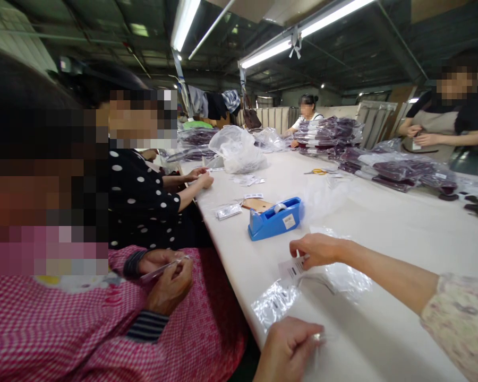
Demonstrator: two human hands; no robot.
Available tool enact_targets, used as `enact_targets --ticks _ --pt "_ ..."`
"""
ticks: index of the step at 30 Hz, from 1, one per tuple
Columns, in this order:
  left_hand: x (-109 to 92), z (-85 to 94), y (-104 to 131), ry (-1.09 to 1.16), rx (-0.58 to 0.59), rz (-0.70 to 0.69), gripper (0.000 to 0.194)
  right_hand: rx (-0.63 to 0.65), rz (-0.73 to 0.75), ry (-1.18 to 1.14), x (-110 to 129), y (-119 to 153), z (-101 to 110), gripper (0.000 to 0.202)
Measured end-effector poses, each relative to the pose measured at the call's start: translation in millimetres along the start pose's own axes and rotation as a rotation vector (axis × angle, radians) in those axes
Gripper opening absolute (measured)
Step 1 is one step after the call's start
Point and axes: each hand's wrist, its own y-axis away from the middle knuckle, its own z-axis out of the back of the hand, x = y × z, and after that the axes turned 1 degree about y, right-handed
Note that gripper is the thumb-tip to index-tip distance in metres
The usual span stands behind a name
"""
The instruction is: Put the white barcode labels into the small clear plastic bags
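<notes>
Dark roof (103,32) overhead, lit fluorescent tubes (186,25) hung below. White tabletop (406,233) runs back; pale upright panels (375,124) behind, clothes (215,106) hanging.

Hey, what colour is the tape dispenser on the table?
The tape dispenser is blue, best seen in the head view.

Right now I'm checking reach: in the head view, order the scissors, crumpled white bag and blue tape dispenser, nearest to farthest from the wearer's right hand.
1. Blue tape dispenser: beyond the right hand, leftward.
2. Scissors: farther up the table.
3. Crumpled white bag: farthest, leftward.
</notes>
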Motion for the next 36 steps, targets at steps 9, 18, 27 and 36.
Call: enact_targets --ticks 9,18,27,36 --pt "-13.7 15.7 24.1 0.117 -0.246 -0.019 0.020 -0.220 -0.090 -0.109 35.9 127.0 -18.6 0.015" --pt "-36.4 -35.9 29.7 -0.108 0.058 0.043 0.023 -0.284 -0.194 -0.261 66.0 162.7 -102.0 0.019" --pt "-45.2 -42.6 21.6 -0.235 0.042 -0.010 0.023 -0.462 -0.182 -0.522 52.9 198.3 -118.2 0.039" --pt "-29.7 -42.2 22.6 -0.355 -0.014 -0.078 0.023 -0.344 -0.267 -0.650 12.3 250.1 -84.2 0.025"
